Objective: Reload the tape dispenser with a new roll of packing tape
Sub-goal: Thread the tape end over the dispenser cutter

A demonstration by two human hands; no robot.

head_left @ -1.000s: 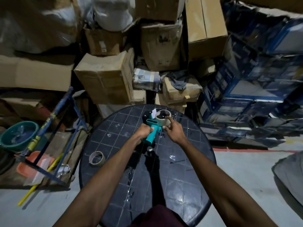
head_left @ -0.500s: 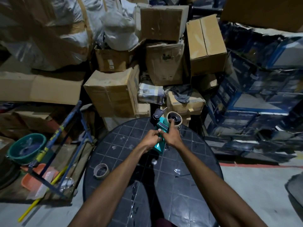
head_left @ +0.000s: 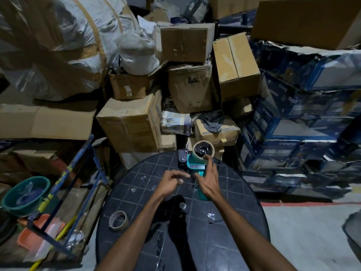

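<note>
A teal tape dispenser (head_left: 196, 166) is held upright over the far part of the round dark table (head_left: 136, 182). A brown roll of packing tape (head_left: 203, 151) sits on its spool at the top. My right hand (head_left: 209, 180) grips the teal handle, with the index finger stretched up to the roll. My left hand (head_left: 172, 178) hovers just left of the dispenser body, its fingertips pinched together; I cannot tell whether tape is between them. An empty cardboard tape core (head_left: 118, 221) lies on the table's near left.
Stacked cardboard boxes (head_left: 132, 124) crowd the table's far side, and blue printed cartons (head_left: 293, 133) fill the right. A blue metal frame (head_left: 86, 173), a green basin (head_left: 25, 194) and an orange tray (head_left: 39, 237) sit at the left. Small scraps of clear tape dot the tabletop.
The dispenser has passed from my left hand to my right, which now holds the handle. My left hand has let go and drawn slightly left. The view has tilted upward.
</note>
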